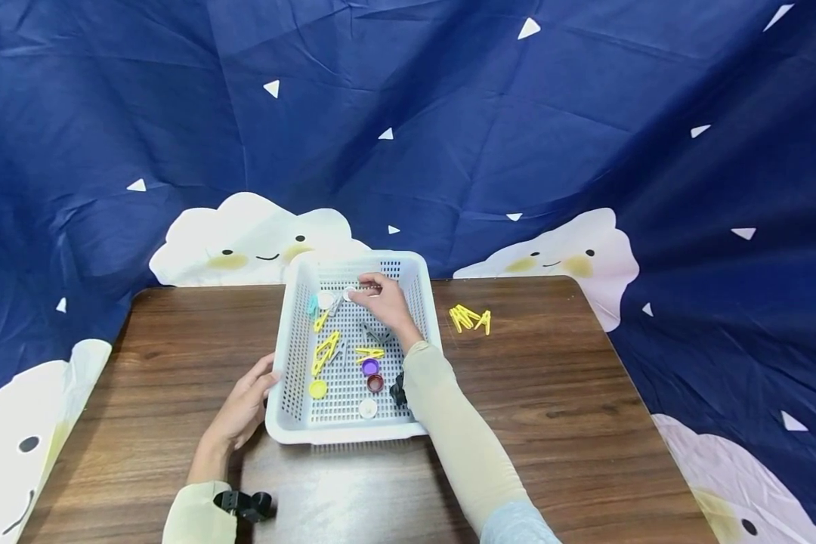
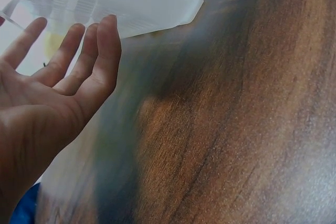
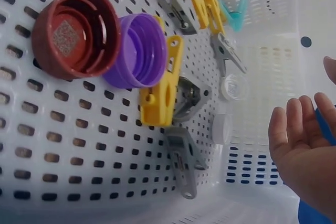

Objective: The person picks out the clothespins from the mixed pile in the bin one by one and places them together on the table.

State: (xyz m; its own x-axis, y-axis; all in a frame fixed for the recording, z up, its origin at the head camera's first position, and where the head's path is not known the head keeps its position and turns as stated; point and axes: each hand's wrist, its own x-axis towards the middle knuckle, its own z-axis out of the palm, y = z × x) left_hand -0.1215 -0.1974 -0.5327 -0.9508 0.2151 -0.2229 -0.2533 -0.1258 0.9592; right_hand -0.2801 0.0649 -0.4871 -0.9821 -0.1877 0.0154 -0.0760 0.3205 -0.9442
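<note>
A white perforated basket (image 1: 357, 436) holds small caps and clothespins. My left hand (image 1: 245, 400) rests its fingers against the basket's left outer side, loosely bent. Over the far part of the basket is my right hand (image 1: 387, 304), fingers relaxed with nothing between them, close to a white cap (image 1: 349, 294). Inside lie a yellow clothespin (image 1: 325, 352), a purple cap (image 3: 137, 51), a dark red cap (image 3: 79, 34), a yellow cap (image 1: 318, 389), another white cap (image 1: 368, 409), a grey clothespin (image 3: 181, 158) and a turquoise clip (image 1: 312, 305).
Several yellow clothespins (image 1: 465, 317) lie on the wooden table (image 1: 551, 393), right of the basket. A black object (image 1: 397, 391) sits in the basket beside the right forearm. Behind the table hangs a blue curtain (image 1: 408, 113) with white clouds and triangles.
</note>
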